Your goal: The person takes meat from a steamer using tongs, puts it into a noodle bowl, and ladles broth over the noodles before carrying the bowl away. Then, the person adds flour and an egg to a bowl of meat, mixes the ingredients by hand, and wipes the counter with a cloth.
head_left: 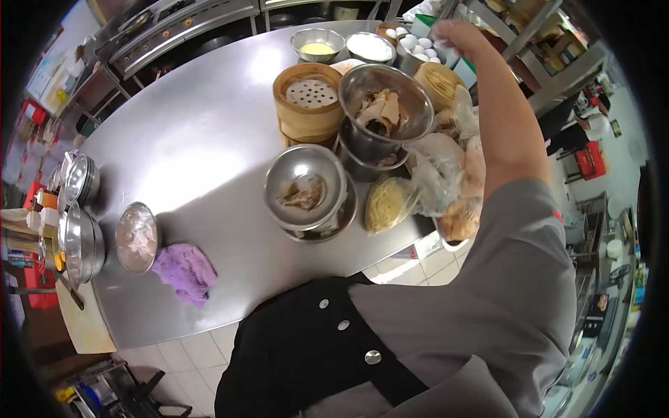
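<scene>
My right hand [456, 36] reaches out at the far right end of the steel table, smeared by motion. It is beside a metal container of white eggs [419, 47] and a green-edged container [422, 25]. I cannot make out its fingers or anything in them. My left hand is out of view. Nearer me along the right side stand a bamboo steamer [284, 115], a steel bowl with brownish pieces [410, 124] resting on a pot, and another steel bowl [279, 174] with a few brown scraps.
Along the steel table [202, 132] sit a bowl of yellow liquid [334, 37], a bowl of white powder [369, 45], bagged noodles [387, 205] and other plastic bags [435, 167]. At left are a purple cloth [185, 272], a floured bowl [137, 237] and stacked bowls [82, 237].
</scene>
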The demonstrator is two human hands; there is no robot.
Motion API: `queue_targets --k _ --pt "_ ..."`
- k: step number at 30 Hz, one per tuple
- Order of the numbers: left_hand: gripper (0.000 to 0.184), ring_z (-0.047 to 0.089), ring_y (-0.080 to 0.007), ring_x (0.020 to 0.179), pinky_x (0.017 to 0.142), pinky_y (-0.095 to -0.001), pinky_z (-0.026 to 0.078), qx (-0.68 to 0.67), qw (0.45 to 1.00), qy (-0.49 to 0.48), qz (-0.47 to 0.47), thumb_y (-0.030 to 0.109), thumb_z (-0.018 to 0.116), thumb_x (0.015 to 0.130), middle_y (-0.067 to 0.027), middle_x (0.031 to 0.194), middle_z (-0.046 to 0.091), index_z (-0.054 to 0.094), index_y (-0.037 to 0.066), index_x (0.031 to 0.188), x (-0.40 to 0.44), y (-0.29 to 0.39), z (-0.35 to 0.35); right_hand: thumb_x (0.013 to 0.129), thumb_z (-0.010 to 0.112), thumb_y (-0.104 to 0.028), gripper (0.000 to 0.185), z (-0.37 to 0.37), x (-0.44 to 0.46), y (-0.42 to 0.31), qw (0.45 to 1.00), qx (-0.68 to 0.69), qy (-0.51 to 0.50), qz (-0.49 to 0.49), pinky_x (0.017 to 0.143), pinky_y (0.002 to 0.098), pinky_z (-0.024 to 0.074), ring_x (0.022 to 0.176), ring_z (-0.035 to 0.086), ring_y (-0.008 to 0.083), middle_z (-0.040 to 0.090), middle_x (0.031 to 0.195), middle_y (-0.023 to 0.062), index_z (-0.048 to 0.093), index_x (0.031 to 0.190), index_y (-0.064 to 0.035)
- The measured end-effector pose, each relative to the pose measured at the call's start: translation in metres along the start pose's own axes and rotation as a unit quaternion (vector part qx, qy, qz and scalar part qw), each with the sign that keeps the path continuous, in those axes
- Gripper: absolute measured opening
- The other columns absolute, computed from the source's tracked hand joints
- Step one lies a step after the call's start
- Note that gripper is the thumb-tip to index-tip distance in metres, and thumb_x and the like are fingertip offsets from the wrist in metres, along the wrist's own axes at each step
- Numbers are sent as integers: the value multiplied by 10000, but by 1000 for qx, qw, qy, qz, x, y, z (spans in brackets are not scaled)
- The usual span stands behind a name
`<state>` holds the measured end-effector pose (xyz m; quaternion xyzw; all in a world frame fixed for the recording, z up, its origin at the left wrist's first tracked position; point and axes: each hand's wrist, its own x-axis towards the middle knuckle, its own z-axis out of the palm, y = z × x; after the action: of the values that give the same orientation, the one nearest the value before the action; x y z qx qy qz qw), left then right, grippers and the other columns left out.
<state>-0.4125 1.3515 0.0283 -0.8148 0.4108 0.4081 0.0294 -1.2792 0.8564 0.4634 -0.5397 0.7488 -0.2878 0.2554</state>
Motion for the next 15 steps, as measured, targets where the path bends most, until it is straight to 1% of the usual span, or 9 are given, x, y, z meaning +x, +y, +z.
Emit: queue_targets --k 1,2,3,4,6,7,10,12,15 --pt "421 703 -334 885 771 -428 543 -4 1000 -2 -11 464 655 880 -162 927 728 695 75 1036 -8 10 8 854 671 -304 158 -8 29 40 984 -157 -22 -83 548 258 397 691 551 88 638 802 -29 677 859 -147" --pt "423 702 -335 889 773 -429 543 -9 1000 -2 -21 465 654 880 -163 930 727 695 74 1037 -17 19 14 850 659 -307 175 -6 51 65 944 -299 -51 -133 578 288 433 726 588 128 653 813 3 680 859 -133" --pt "425 701 -336 892 776 -429 542 -12 999 -2 -32 466 653 880 -164 934 727 695 74 1037 -25 28 20 846 648 -310 193 -5 72 89 881 -429 -65 -191 607 319 470 761 625 169 668 824 35 684 858 -120" --pt "426 700 -336 896 778 -430 542 -16 999 -3 -43 468 651 880 -166 937 726 696 74 1037 -32 35 24 850 624 -323 225 0 87 102 809 -542 -82 -212 650 354 499 805 651 215 678 843 69 689 865 -107" --pt "429 698 -338 904 783 -431 541 -23 998 -1 -64 470 649 880 -168 943 725 696 73 1037 -46 46 32 854 578 -340 281 12 108 115 755 -620 -60 -205 748 412 526 898 671 292 689 903 123 699 884 -88" --pt "431 698 -338 908 786 -431 540 -25 997 -2 -74 471 648 880 -169 946 725 696 73 1037 -51 50 35 853 557 -345 304 19 114 124 786 -592 -26 -179 802 433 524 947 665 323 689 944 144 703 897 -82" --pt "436 695 -340 919 793 -433 538 -30 994 0 -102 475 645 881 -173 955 723 696 72 1038 -69 56 42 847 498 -362 363 25 138 138 781 -592 -43 -193 862 471 510 975 650 367 685 1024 181 722 914 -85" --pt "439 693 -342 927 798 -434 537 -36 992 3 -118 478 642 881 -176 961 722 696 71 1038 -83 56 45 842 503 -353 349 24 158 151 764 -605 -56 -216 849 477 513 965 651 366 687 1024 176 723 913 -92" --pt "444 690 -344 938 805 -436 536 -44 989 9 -141 481 639 881 -179 971 720 696 70 1038 -103 52 51 823 550 -324 279 26 203 178 746 -609 -106 -247 802 463 527 925 660 346 692 921 151 730 888 -121"
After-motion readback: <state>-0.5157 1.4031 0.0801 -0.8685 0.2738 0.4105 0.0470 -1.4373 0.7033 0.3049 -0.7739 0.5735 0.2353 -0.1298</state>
